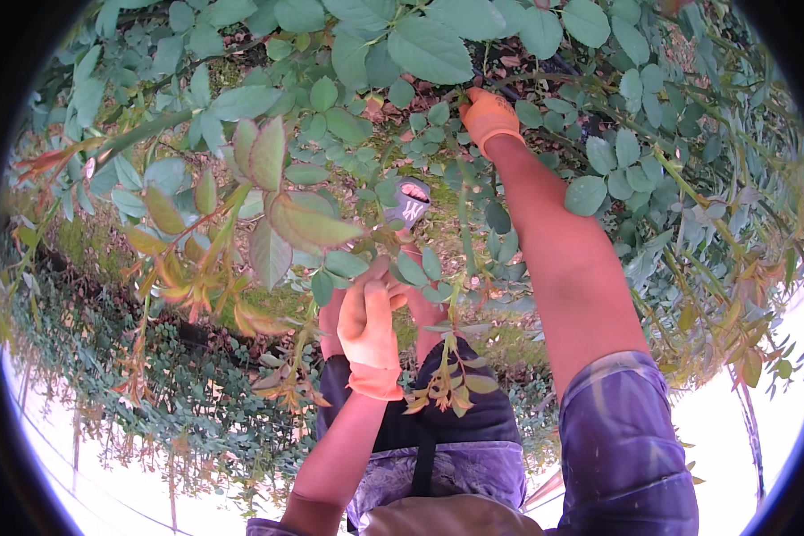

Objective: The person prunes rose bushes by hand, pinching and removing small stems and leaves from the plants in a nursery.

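Note:
My left hand (373, 328), in an orange knit-cuffed glove, is raised in front of my legs among leafy rose shoots. Its fingers are bent close together near a spray of green leaflets (345, 263); whether a thin stem lies between them is unclear. My right hand (490, 119), gloved in orange too, reaches far forward into the rose bush (435, 50). The fingertips are curled at a green stem low in the foliage, and leaves partly hide what they touch. Reddish young rose leaves (268, 157) stand close to the camera on the left.
Thorny green canes (680, 177) arch along the right side. A thick cane with a pale cut end (90, 167) juts in at left. Mossy ground with dry leaves (509, 342) lies below, under a grey slip-on shoe (409, 201). More bushes (194, 395) grow behind me.

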The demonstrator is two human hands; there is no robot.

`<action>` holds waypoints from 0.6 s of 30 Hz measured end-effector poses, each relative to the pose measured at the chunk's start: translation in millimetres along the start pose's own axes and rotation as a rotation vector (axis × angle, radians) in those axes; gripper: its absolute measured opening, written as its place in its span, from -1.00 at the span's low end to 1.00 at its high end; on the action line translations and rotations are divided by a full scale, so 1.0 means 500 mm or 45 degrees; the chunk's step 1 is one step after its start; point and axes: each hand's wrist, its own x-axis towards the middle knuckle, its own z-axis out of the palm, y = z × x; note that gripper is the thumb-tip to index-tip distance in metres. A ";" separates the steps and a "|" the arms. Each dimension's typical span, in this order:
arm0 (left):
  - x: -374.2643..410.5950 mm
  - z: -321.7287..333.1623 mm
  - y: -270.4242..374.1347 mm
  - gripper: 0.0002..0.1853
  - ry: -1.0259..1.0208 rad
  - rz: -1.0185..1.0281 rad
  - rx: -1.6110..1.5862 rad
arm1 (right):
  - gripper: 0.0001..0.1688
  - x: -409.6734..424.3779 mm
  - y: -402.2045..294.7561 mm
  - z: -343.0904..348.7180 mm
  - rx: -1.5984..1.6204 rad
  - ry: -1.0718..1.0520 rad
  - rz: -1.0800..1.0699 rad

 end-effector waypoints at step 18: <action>-0.054 -0.134 -0.120 -0.52 -0.262 -0.219 -0.172 | -0.37 -0.251 -0.338 -0.137 -0.558 -1.059 -0.591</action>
